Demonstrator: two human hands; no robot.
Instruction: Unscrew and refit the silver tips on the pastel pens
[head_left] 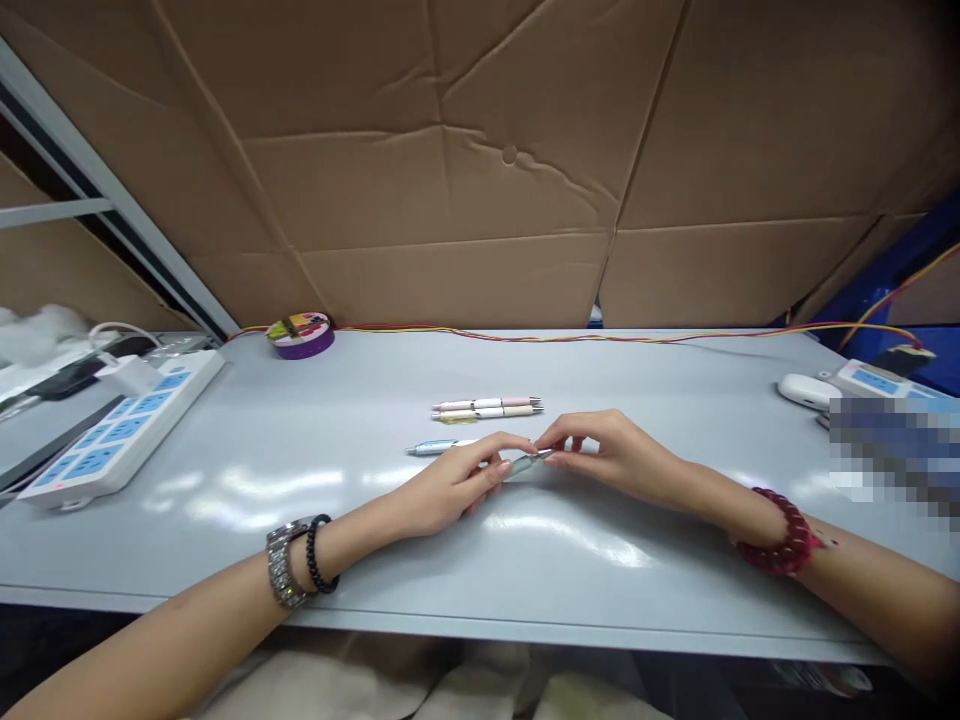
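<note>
Between both hands, low over the grey table, is a pale green pen (523, 464). My left hand (457, 485) grips its barrel, thumb and fingers closed around it. The fingertips of my right hand (600, 448) pinch the pen's other end, near its silvery tip. Just behind my left hand lies a light blue pen (435, 447), its right part hidden by the fingers. Farther back, a pink and white pen (487, 404) and a cream and white pen (489, 412) rest side by side.
On the left stands a white power strip (127, 425) with a plugged-in charger (133, 374). A round purple box (301, 338) sits at the back, beside red and yellow wires (480, 334). At right are a white case (806, 391) and another power strip (874, 380). Cardboard (450, 180) rises behind.
</note>
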